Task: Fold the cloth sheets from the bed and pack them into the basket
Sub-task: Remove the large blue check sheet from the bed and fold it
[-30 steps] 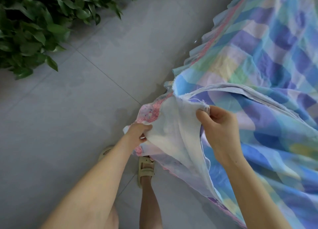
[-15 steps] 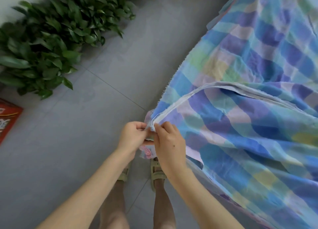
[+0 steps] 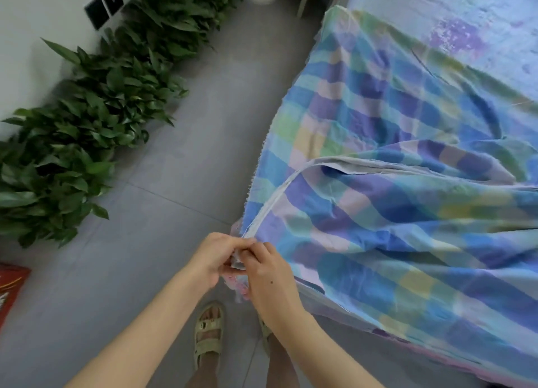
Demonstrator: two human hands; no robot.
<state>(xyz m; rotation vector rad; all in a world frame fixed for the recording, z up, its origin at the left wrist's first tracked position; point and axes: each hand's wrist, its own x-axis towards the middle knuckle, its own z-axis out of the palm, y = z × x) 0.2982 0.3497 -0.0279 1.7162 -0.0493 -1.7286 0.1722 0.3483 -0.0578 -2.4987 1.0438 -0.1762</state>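
Both hands have come together since a second ago, when they held the cloth spread apart: the left hand (image 3: 214, 258) and right hand (image 3: 269, 266) now pinch the checked sheet (image 3: 378, 213) at one matched-up corner, fingers curled tight on the layers, just off the near left corner of the bed (image 3: 454, 23). Rest of the sheet trails back over the bed's left edge and top, with no basket in sight. It looks light, thin and floppy, so I'd keep gripping corners and hems or the layers will slide.
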